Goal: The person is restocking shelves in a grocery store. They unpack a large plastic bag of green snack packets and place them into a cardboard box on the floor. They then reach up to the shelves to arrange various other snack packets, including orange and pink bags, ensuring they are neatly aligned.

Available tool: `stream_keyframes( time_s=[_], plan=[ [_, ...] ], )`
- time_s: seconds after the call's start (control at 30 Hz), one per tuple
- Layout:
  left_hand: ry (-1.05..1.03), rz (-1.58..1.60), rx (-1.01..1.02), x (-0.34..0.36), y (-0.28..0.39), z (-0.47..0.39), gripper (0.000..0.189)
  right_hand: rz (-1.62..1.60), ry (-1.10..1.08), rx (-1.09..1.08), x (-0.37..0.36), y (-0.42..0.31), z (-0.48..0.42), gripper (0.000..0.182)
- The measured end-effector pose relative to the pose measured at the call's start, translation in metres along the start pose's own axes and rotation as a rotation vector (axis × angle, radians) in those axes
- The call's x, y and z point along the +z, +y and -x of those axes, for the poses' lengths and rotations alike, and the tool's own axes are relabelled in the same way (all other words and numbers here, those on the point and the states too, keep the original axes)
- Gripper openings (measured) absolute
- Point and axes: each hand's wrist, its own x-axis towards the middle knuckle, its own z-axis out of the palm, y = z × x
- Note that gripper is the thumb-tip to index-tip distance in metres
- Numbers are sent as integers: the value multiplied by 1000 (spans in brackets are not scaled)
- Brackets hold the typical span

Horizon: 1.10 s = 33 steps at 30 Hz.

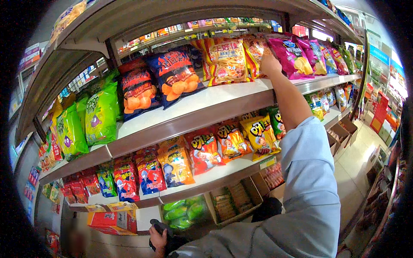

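My right hand (pixel 270 65) reaches to the upper shelf and touches a red and yellow bag of prawn crackers (pixel 255 53); its fingertips are partly hidden, so its grip is unclear. Left of it stands a similar bag of prawn crackers (pixel 227 61), facing out. Magenta bags of potato chips (pixel 290 59) stand just right of the hand. Low down, near the bottom shelf, my left hand (pixel 158 237) is closed around a small dark object (pixel 158 225), whose kind I cannot tell.
Dark blue snack bags (pixel 176 75) and green onion ring bags (pixel 101 113) line the upper shelf (pixel 193 103). Red and orange snack bags (pixel 205 150) fill the shelf below. Lower still are an open cardboard box (pixel 237 200) and a red carton (pixel 113 222). A tiled aisle (pixel 355 161) runs at the right.
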Motion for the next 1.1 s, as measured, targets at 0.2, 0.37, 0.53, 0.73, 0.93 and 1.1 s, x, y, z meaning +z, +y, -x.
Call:
stream_keyframes(
  time_s=[0.2,0.37,0.53,0.73,0.93,1.1],
  plan=[
    [14,-6,60,-3,2,2,63,-152,226,-125,2,31,-19,20],
    [-25,23,16,3,2,-3,62,-474,314,-115,-43,51,-37,28],
    [-23,1,-10,-3,3,2,62,-1372,77,6,-106,24,-6,16],
    [-16,-47,12,2,1,1,63,-1764,-203,302,-131,20,-2,15],
    [-11,0,43,-3,9,-1,61,-2128,-191,582,-87,22,-21,13],
    [-42,30,6,-11,10,1,61,-2380,-5,747,-61,-6,-31,15]
  ],
)
